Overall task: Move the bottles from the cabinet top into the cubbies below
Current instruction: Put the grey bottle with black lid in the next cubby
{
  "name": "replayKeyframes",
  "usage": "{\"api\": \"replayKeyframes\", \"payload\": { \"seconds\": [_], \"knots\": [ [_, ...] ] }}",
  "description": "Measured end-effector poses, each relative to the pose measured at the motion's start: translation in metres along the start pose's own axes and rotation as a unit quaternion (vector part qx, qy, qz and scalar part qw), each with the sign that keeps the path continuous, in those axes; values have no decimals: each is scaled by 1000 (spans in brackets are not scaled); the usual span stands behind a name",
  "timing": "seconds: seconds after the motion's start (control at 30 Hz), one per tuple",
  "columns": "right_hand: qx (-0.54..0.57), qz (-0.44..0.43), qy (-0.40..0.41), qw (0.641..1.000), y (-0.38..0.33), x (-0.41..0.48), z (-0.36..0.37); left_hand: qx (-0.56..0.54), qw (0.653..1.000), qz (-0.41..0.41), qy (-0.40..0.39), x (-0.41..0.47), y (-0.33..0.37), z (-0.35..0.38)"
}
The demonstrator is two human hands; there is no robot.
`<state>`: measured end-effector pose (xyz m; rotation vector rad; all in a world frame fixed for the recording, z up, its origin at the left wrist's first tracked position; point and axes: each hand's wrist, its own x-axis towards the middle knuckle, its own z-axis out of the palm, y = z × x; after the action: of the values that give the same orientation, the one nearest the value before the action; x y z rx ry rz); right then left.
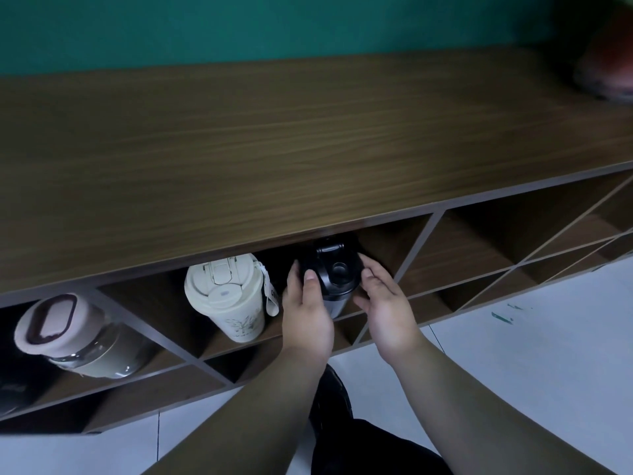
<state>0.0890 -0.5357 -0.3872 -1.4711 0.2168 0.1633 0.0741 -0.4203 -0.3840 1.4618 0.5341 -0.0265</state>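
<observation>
Bottle (334, 279), black-lidded steel, lies lid-outward in middle diagonal cubby (383, 241), right of cream lidded tumbler (227, 299). Left grip (306, 313) and right grip (385, 303) both clasp its lid, likely seating it against rolling.

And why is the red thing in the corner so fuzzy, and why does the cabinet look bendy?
Head view: the red thing is blurred at the frame's far edge, probably smeared by the wide lens; the same lens slightly bows the straight edges of the cabinet top; the black bottle sits in deep shadow under that top, so its lid shows little detail.
</observation>
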Motion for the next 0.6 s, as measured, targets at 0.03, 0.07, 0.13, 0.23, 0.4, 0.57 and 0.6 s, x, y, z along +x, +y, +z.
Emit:
{"api": "replayKeyframes", "payload": {
  "seconds": [0.03, 0.07, 0.13, 0.23, 0.4, 0.57, 0.6],
  "knots": [
    [5, -2, -3, 1000, 0, 1, 1, 2, 1000, -2, 0, 1, -1, 0],
    [9, -3, -5, 1000, 0, 2, 2, 5, 1000, -4, 1, 1, -2, 0],
    [11, -4, -3, 1000, -1, 2, 3, 2, 1000, 0, 2, -2, -1, 1],
    [6, 4, 5, 1000, -1, 3, 3, -2, 1000, -3, 3, -5, 2, 2],
    [0, 13, 13, 1000, -3, 4, 3, 5, 1000, -7, 6, -5, 2, 2],
    [6, 15, 25, 1000, -4, 1, 3, 2, 1000, -22, 3, -7, 1, 0],
    [21, 19, 34, 999, -5, -1, 3, 0, 999, -31, 4, -11, 4, -2]
  ]
}}
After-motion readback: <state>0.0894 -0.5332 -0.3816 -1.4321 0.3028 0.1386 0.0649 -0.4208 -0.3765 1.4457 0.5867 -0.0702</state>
